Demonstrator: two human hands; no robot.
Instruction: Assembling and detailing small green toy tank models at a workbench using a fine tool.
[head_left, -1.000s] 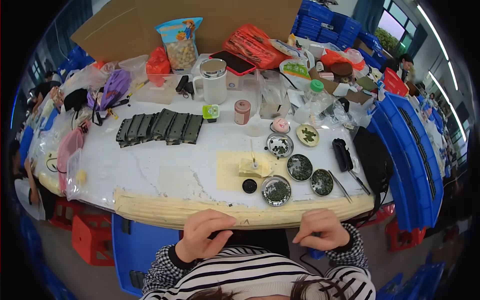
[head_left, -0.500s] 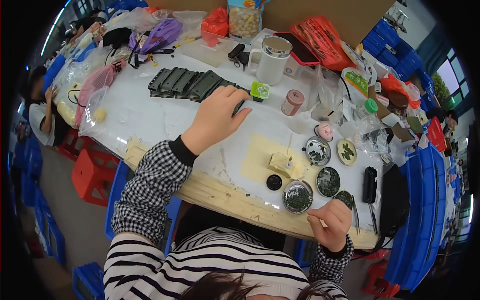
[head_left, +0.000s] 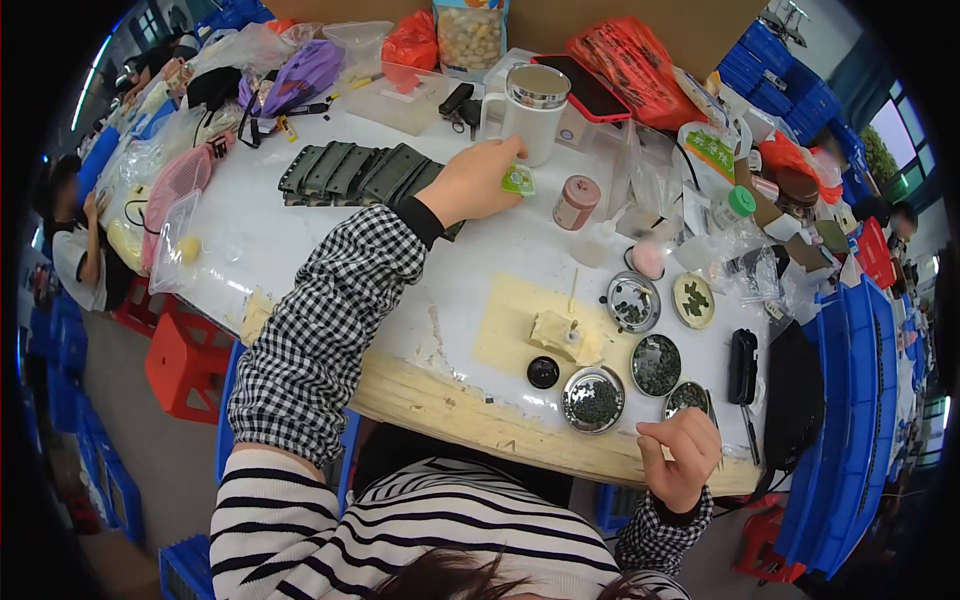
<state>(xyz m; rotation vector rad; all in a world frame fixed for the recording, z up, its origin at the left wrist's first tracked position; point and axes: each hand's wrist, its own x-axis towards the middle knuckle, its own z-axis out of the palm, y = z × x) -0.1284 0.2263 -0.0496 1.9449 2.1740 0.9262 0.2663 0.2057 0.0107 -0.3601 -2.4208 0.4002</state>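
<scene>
My left hand [head_left: 478, 182] reaches across the table, its fingers and thumb closed around a small clear box with a green top [head_left: 518, 180], partly covered by the hand. Under and beside that wrist lies a row of dark green ribbed strips [head_left: 345, 173]. At the front edge, my right hand [head_left: 682, 455] hovers with curled fingers; whether anything is pinched in them is hidden. Just beyond it stand round metal dishes [head_left: 592, 400] of small dark green pieces, including a larger dish [head_left: 656, 365]. A cream-coloured block [head_left: 566, 335] rests on a yellow sheet [head_left: 497, 322].
A white mug [head_left: 533, 120] and a pink jar [head_left: 577, 203] stand near my left hand. A black case [head_left: 742, 366] lies at the right. Plastic bags, including a red one [head_left: 635, 75], crowd the back. Blue crates [head_left: 850, 430] line the right side.
My left hand has moved right from the dark green strips to the green-topped box and closed on it. My right hand has shifted slightly right, over the tweezers that showed earlier.
</scene>
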